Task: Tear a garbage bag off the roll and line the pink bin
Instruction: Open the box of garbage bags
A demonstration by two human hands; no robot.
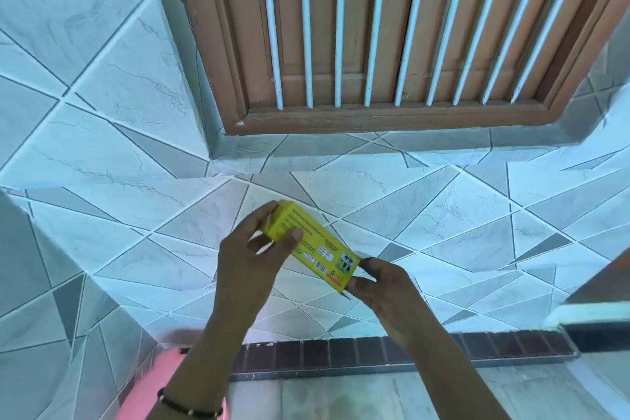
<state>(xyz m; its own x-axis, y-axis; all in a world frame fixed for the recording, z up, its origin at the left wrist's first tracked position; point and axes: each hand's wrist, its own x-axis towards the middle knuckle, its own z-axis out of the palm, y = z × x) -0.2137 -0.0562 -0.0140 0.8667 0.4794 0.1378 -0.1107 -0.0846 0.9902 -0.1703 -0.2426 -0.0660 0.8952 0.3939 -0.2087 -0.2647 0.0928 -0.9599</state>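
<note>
Tiled wall [102,112] behind; yellow box [312,244] spans both hands (left hand [249,259], right hand [381,286]).

A long yellow box [312,242] with small dark print, a barcode and a little picture near its lower right end is held in the air in front of the tiled wall, tilted so its upper end points up and left. Its end flaps look shut, and no bag or roll shows outside it. The pink bin [150,385] stands low at the bottom left, only part of its rim and side in view.
</note>
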